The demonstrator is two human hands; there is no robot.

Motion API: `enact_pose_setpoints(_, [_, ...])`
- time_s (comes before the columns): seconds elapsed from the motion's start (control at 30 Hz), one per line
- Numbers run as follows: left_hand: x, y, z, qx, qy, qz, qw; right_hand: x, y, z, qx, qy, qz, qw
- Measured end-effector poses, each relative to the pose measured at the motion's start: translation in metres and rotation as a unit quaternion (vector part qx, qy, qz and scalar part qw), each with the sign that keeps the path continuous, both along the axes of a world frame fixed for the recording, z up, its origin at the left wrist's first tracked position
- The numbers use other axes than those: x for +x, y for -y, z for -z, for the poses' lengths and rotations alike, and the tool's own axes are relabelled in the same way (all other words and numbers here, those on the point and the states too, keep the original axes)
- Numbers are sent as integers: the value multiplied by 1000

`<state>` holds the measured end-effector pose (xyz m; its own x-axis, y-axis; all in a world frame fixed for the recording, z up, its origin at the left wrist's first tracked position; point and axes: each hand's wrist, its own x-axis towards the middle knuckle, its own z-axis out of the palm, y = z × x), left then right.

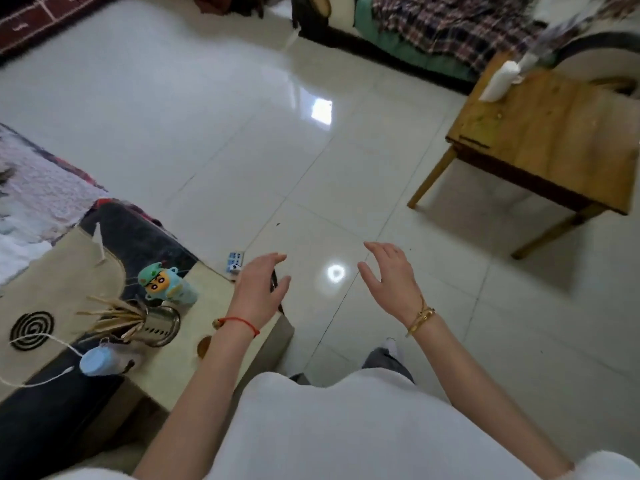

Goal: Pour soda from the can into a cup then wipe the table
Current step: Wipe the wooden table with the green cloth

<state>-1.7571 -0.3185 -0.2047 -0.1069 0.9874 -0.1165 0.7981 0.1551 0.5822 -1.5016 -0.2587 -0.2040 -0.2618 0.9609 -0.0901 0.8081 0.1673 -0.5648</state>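
No soda can and no plain cup show in this view. My left hand (259,289) hovers over the corner of a low beige and black table (225,327), fingers spread, holding nothing. My right hand (391,278) hangs open above the white tiled floor, to the right of the table. A small wooden table (554,140) stands at the far right with a white roll (498,81) lying on its back edge.
On the low table are a green cartoon-figure bottle (166,282), a metal holder of chopsticks (156,323), a light blue bottle (100,363) on its side and a black mosquito coil (31,329) on a beige mat. A small dice-patterned box (235,261) lies on the floor. A sofa with a plaid cloth (450,26) is at the back.
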Motion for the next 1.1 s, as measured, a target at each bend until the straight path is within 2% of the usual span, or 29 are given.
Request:
enact_pose_setpoints(0.33, [211,-110,-9,32,10,194,981,214,-10,-7,7,18,170,985])
enact_pose_setpoints(0.63, [432,-199,-35,97,-6,331,939,429,-22,-49,56,63,322,943])
enact_pose_setpoints(0.83, [541,-237,-40,95,-19,414,905,508,-19,-43,39,57,417,906])
enact_pose_setpoints(1.1, [657,-307,-21,86,-44,465,880,595,-45,-20,25,49,493,868])
